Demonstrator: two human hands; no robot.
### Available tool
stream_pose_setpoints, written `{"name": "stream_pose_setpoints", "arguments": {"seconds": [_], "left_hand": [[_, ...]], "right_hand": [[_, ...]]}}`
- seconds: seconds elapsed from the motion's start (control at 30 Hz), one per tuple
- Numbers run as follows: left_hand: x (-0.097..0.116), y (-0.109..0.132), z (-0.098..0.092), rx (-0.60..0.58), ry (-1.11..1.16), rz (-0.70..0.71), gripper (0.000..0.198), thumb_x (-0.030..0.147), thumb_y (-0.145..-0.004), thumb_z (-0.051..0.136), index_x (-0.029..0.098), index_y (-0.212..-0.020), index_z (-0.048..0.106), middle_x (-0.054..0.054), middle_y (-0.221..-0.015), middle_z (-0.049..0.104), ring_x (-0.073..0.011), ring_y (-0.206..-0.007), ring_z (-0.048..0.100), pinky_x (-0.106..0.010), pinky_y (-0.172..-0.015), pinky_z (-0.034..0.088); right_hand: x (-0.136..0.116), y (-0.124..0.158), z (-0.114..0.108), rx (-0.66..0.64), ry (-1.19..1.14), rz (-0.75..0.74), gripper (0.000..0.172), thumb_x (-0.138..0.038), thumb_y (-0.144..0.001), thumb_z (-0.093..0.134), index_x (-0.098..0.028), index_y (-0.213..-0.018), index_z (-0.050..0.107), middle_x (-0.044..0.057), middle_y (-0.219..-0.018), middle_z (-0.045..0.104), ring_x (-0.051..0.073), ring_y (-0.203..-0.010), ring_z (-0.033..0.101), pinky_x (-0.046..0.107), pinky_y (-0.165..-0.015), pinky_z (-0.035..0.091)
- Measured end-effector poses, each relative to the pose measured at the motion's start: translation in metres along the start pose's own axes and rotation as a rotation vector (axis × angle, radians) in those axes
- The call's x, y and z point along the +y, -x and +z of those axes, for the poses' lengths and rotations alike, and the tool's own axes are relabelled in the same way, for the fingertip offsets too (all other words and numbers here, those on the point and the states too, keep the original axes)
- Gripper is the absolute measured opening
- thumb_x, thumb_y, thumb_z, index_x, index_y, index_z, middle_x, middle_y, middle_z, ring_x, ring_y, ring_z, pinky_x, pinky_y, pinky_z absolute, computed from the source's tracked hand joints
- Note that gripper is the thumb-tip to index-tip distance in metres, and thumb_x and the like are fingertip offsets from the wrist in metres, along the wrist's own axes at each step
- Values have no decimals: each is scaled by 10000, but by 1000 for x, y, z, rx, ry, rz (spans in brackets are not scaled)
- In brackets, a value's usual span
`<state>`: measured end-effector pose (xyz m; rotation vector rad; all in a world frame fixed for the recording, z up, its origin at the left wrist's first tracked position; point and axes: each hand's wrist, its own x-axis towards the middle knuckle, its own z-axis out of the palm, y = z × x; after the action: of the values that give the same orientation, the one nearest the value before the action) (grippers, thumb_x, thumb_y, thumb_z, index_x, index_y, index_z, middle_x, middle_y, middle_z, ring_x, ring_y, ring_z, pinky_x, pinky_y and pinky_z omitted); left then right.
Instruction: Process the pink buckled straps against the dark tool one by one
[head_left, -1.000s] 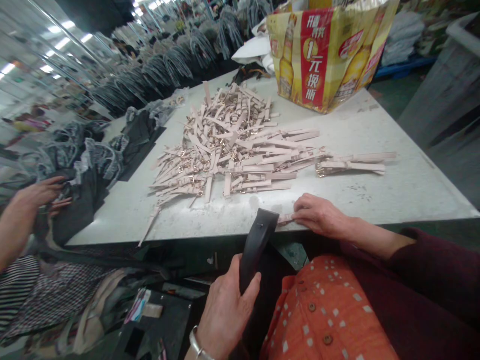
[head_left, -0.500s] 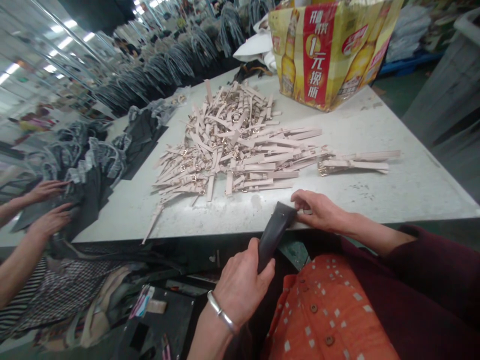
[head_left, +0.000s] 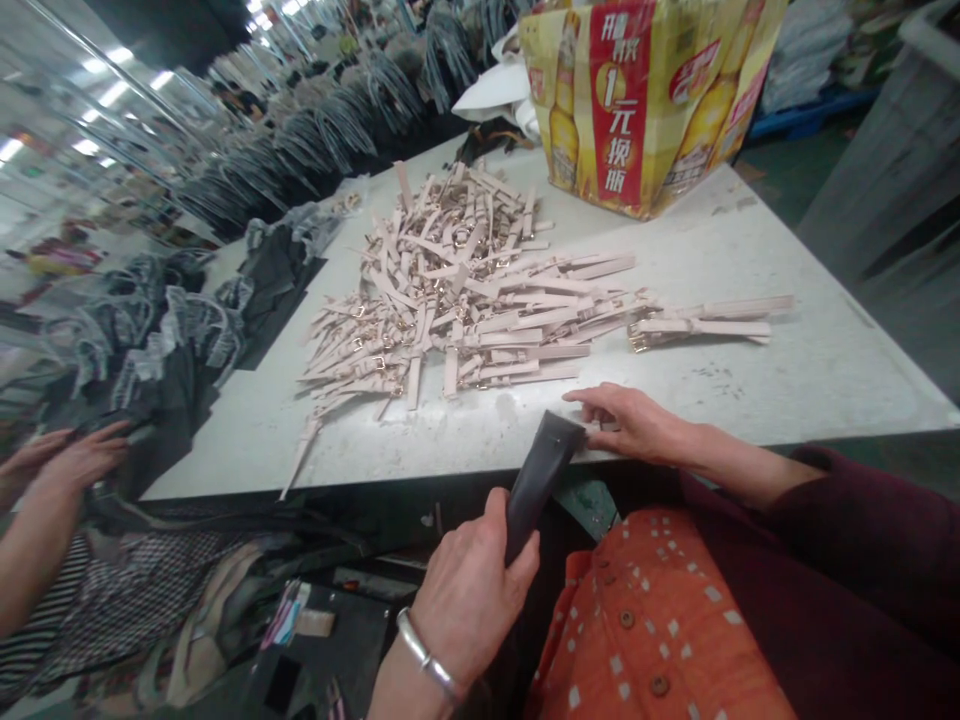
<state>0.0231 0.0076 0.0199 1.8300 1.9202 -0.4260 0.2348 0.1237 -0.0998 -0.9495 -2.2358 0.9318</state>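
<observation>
The black leather-like piece [head_left: 544,480] runs from the left hand [head_left: 469,580] up and rightward, its long axis slanting across the near edge of the counter [head_left: 810,395], with its squared upper end just beside the right hand [head_left: 637,425]. The left fingers are closed around its lower part; the right hand is nearer to its upper end — index finger stretched out, the others bent — and whether those fingers pinch anything or touch the piece I cannot tell. Beyond the hands, toward the middle of the counter, lies a heap of pale pink buckled straps [head_left: 480,290], and to its right, toward the right edge, a small separate bundle of straps [head_left: 701,328]. A yellow beer carton [head_left: 652,110] stands at the far right corner. Along the left side lie dark grey fabric pieces [head_left: 169,400], with a co-worker's hands [head_left: 86,457] by them. Hanging grey bundles [head_left: 330,140] line the room beyond the far edge; a grey bin [head_left: 892,150] stands off to the right.
</observation>
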Motion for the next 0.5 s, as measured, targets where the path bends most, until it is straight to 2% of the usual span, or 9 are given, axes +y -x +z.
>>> {"name": "stream_pose_setpoints", "arguments": {"seconds": [0.1, 0.17, 0.37, 0.5], "left_hand": [[9, -12, 3, 44, -25, 29, 281, 413, -834, 393, 197, -992, 478, -49, -740, 630, -190, -680, 605, -242, -576, 326], [7, -17, 5, 61, 10, 43, 285, 425, -834, 394, 201, -986, 484, -44, -739, 629, -182, -673, 600, -235, -565, 315], [-21, -12, 6, 87, 166, -1, 259, 419, -843, 393, 222, -988, 479, -11, -725, 616, -147, -657, 588, -210, -564, 311], [-28, -4, 8, 59, 180, -61, 246, 408, -833, 417, 207, -962, 477, -10, -704, 608, -139, -638, 581, -206, -565, 310]], "right_hand": [[2, 0, 1, 33, 16, 13, 609, -211, -699, 658, -200, -1266, 438, 54, -924, 586, 162, -777, 529, 266, -679, 427], [4, -1, 2, 54, 24, 32, 652, -216, -667, 685, -185, -1269, 437, 66, -957, 579, 161, -774, 528, 268, -674, 428], [5, -1, 4, 48, 12, 42, 658, -158, -644, 679, -194, -1260, 450, 34, -864, 582, 158, -773, 523, 264, -685, 425], [3, -1, 3, 44, 25, 36, 652, -140, -649, 655, -201, -1265, 451, 34, -863, 583, 161, -776, 521, 267, -687, 417]]}}
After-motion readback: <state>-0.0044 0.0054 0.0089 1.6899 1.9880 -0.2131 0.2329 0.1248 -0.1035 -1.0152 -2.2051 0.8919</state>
